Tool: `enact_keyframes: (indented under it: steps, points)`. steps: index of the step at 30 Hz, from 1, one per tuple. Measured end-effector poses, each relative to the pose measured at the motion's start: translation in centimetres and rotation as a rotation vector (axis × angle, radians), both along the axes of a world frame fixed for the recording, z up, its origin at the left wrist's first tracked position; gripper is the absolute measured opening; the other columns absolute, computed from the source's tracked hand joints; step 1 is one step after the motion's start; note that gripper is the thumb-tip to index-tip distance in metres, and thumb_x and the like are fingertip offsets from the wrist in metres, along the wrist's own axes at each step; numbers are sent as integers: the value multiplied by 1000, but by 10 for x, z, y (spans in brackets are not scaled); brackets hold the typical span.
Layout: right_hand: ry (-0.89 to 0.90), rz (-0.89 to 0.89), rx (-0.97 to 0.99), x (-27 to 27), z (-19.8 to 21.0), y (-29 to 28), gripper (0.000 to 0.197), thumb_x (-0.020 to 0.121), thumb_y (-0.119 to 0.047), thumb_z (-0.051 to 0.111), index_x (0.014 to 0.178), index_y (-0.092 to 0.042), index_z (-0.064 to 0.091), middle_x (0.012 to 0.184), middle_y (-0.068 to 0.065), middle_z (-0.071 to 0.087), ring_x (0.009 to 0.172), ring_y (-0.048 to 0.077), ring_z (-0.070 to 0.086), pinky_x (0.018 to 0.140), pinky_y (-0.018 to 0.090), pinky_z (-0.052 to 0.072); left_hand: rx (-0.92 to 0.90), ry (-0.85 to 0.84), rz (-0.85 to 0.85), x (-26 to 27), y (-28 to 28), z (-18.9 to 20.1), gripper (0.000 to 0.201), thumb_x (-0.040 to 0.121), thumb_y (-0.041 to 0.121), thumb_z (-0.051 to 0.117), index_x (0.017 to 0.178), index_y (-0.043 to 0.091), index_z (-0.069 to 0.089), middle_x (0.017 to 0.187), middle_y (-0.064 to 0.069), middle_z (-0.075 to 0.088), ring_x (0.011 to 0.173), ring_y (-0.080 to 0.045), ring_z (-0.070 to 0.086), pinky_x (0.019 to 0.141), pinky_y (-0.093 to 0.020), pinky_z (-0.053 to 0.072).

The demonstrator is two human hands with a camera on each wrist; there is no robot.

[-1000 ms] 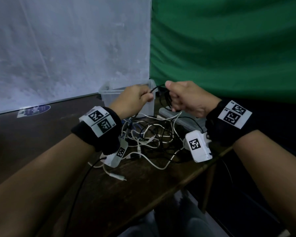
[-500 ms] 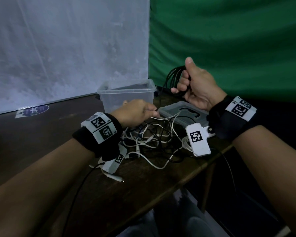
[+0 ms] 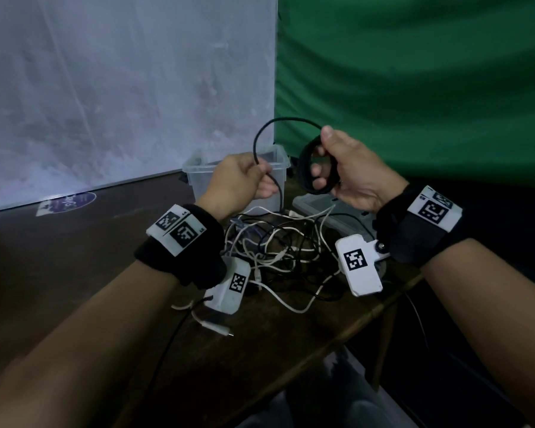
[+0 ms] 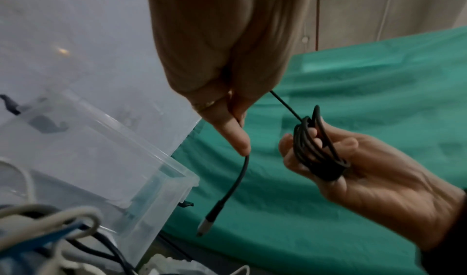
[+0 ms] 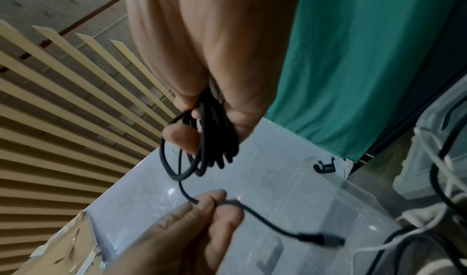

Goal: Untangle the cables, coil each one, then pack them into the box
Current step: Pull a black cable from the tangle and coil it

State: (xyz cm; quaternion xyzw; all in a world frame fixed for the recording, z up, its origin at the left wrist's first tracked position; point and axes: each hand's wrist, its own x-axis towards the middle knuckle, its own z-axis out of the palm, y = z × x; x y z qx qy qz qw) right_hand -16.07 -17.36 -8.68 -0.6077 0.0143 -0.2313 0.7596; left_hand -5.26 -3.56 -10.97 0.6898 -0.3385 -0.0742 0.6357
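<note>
Head view: black cable (image 3: 261,134) is held up between both hands above the bench (image 3: 260,335). Right hand (image 3: 352,171) holds the coil (image 3: 317,168), loops wrapped round curled fingers, thumb on top. Left hand (image 3: 241,180) sits just left of the coil, fingers pinched on the free tail; an arc of cable runs up and over from the pinch to the coil. Tail hangs down past the left fingers. Box (image 3: 198,177) stands just behind the left hand, nearer it than the right. Tangle (image 3: 278,251) of white and black cables lies on the bench below both hands.

Left wrist view: left fingers (image 4: 235,131) are closed narrow on the cable, plug (image 4: 206,222) dangling below, long axis near vertical. Coil is seen to the right, gripped by curled right fingers (image 4: 288,143). Box wall is just left of the plug.

Right wrist view: coil (image 5: 215,135) is bunched in the right fist; a short strand runs down to the left pinch (image 5: 209,201). Likely next: last loop wound on, only the short tail left.
</note>
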Motion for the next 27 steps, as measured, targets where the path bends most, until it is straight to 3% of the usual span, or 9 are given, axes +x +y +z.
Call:
enact_keyframes:
  steps: [5,9,14,17,19,20,23,25,27]
  points:
    - [62,49,-15,14,-12,8,27,101,-32,40,80,-16,44,73,-1,45,49,9,42,40,20,42,-227,184,-3,-3,-5,0,22,102,11,35,85,9,50,78,-15,61,55,-12,67,61,-24,58]
    - [103,61,-12,22,-19,10,26,100,-32,41,80,-17,47,73,-2,44,47,8,40,41,21,44,-303,251,-38,-2,-7,-2,20,103,19,34,91,12,47,84,-13,65,65,-19,69,69,-32,59]
    - [138,95,-31,28,-25,13,30,101,-33,39,77,-15,44,67,2,41,43,9,41,40,21,45,-392,379,-54,3,-9,-3,22,104,19,30,92,10,46,77,-12,67,61,-16,69,58,-27,58]
    - [140,87,-44,31,-27,16,31,101,-33,40,76,-14,43,65,6,40,41,8,40,40,21,44,-349,412,-95,9,-8,-9,28,104,21,31,111,-2,47,87,-17,70,71,-21,71,68,-32,59]
    - [128,64,-31,34,-27,17,30,101,-32,40,77,-14,44,66,6,41,40,7,39,40,21,45,-290,375,-187,10,-4,-9,47,100,28,41,126,-11,40,103,-27,65,83,-29,68,80,-39,57]
    - [120,52,-27,35,-27,18,29,101,-31,40,78,-13,44,65,6,42,40,7,39,40,21,46,-243,324,-254,9,-3,-9,55,96,30,49,125,-15,39,102,-31,63,83,-32,65,80,-40,56]
    - [98,31,-34,38,-25,19,26,100,-28,43,80,-12,48,59,3,45,39,7,40,41,23,49,-184,249,-299,4,-2,-12,55,82,8,69,121,-16,38,84,-25,62,70,-30,62,65,-34,54]
    - [97,29,-63,38,-24,19,25,99,-28,46,79,-12,48,58,3,46,39,8,41,42,24,51,-219,233,-250,8,-3,-14,42,81,-6,65,116,-10,44,79,-16,66,65,-23,64,63,-30,55]
    - [92,27,-92,38,-23,19,26,99,-27,48,78,-11,48,56,4,49,39,9,43,43,25,51,-224,231,-292,11,-1,-15,30,84,-7,61,111,-10,50,79,-17,66,66,-25,64,66,-32,55]
